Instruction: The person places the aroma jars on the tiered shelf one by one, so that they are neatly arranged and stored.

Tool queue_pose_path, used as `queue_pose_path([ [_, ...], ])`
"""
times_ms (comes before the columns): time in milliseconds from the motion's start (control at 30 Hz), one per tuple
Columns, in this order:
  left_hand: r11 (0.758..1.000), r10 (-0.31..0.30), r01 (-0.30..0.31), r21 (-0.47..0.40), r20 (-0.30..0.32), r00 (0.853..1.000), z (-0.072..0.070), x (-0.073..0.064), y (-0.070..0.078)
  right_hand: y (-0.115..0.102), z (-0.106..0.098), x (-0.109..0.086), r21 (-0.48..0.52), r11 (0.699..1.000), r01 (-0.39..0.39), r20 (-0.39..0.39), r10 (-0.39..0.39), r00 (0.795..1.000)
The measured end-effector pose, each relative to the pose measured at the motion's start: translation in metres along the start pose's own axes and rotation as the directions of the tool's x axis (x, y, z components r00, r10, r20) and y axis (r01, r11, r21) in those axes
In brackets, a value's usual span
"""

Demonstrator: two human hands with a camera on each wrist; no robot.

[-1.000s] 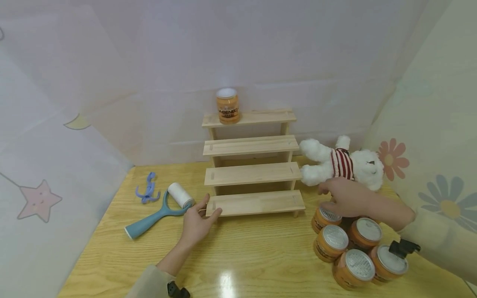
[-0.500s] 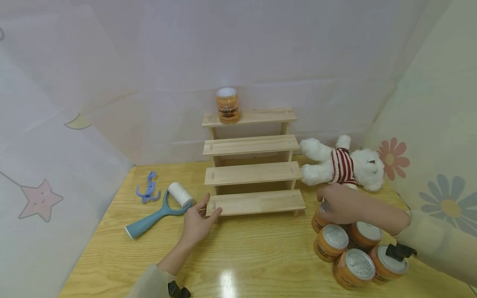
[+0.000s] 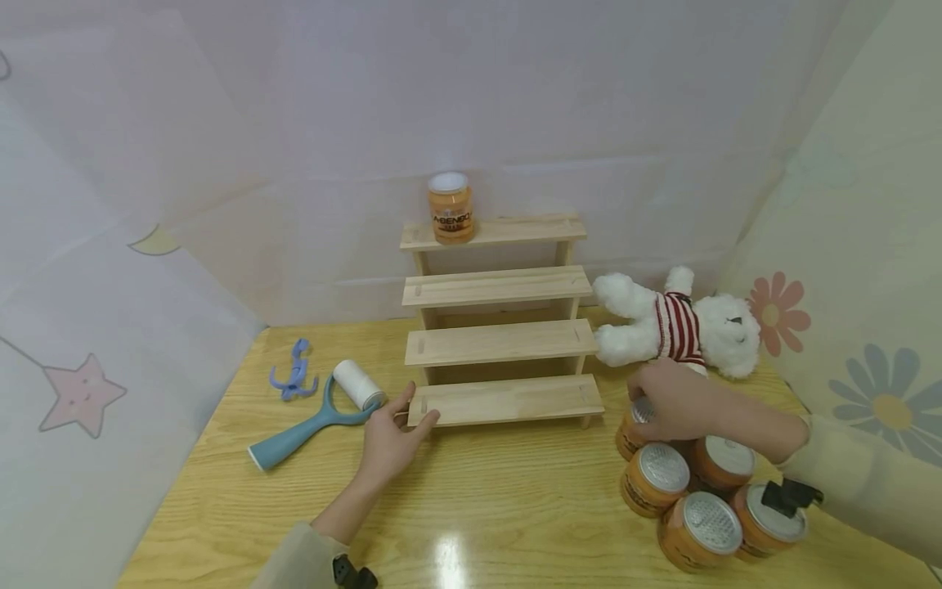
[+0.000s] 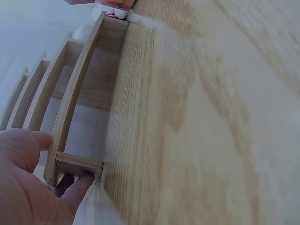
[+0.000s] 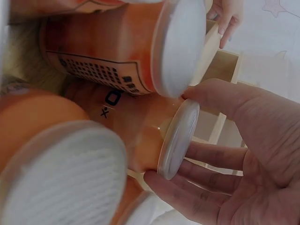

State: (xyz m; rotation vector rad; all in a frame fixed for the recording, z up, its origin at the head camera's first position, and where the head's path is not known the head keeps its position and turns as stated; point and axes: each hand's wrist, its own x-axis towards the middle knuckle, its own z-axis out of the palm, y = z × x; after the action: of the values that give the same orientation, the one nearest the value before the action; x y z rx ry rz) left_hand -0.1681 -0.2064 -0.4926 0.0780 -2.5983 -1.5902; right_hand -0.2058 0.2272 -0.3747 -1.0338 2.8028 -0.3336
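Orange jar first, to the right of the tiered wooden shelf, and the right-hand grip has it, thumb and fingers curled about the pale lid! More orange jars crowd around it. Over to the shelf's left end: the left-hand grip pinches the lowest step. Up on the shelf's top step, one labelled jar. Right of the shelf lies a white teddy bear; left of it, a blue-handled lint roller.
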Motion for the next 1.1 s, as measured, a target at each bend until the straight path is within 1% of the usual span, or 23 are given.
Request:
queue_pose_path([
  [100,1.0,-0.001,0.001,-0.002,-0.004,1.0,0.0,0.0,-0.001,0.003,-0.004,0.004,-0.008,1.0,0.0,-0.011,0.0,1.0],
  [233,1.0,-0.008,0.008,0.002,-0.009,1.0,0.0,0.0,-0.001,0.004,-0.016,0.008,-0.001,1.0,-0.011,-0.029,0.011,1.0],
  [433,1.0,-0.009,0.009,0.009,-0.003,1.0,0.0,-0.001,-0.003,0.006,-0.04,0.014,0.039,0.999,0.003,-0.051,-0.001,0.999],
  [667,1.0,-0.01,0.01,0.012,0.002,1.0,0.001,0.0,-0.003,0.007,-0.067,0.025,0.02,1.0,-0.014,-0.066,0.015,0.998],
  [867,1.0,-0.005,0.005,0.006,0.003,1.0,0.001,0.001,-0.003,0.013,-0.096,0.039,-0.002,1.0,-0.013,-0.083,0.013,0.996],
  [933,1.0,-0.005,0.004,0.003,0.002,1.0,0.001,0.001,-0.004,0.015,-0.107,0.045,0.006,1.0,-0.021,-0.082,0.021,0.996],
  [1100,1.0,-0.004,0.005,0.011,-0.007,1.0,0.001,0.001,-0.002,0.017,-0.132,0.063,0.003,0.999,-0.032,-0.114,0.032,0.993],
])
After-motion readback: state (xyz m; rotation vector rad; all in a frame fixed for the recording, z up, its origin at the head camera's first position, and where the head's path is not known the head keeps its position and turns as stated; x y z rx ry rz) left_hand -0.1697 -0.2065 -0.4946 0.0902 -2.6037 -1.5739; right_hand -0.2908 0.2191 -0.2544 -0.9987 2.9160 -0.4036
